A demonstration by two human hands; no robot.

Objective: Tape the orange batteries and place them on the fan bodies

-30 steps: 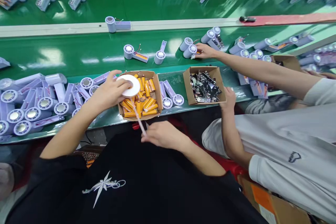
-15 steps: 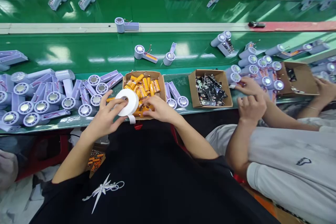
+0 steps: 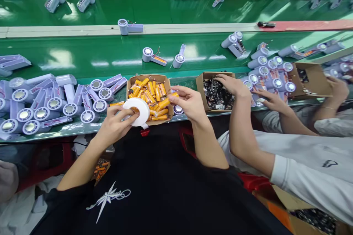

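Observation:
My left hand [image 3: 114,122] grips a roll of white tape [image 3: 142,114], its fingers in the core and a short loose end hanging below. My right hand [image 3: 189,103], raised over the right edge of a cardboard box [image 3: 162,78], pinches an orange cylindrical battery [image 3: 166,101]. Several more orange batteries [image 3: 150,97] fill that box, just beyond the tape. Another orange battery [image 3: 117,103] shows behind my left fingers; whether they touch it I cannot tell.
Lilac fan housings [image 3: 56,103] crowd the bench on the left, more [image 3: 260,71] on the right. A co-worker's hand [image 3: 234,84] reaches into a box of circuit boards [image 3: 200,91]; their other hand [image 3: 271,100] is by the housings. The green belt [image 3: 110,51] runs behind.
My right hand has come up out of the box and moved right with a battery. The tape roll has shifted slightly. A co-worker's hand has moved into the circuit board box.

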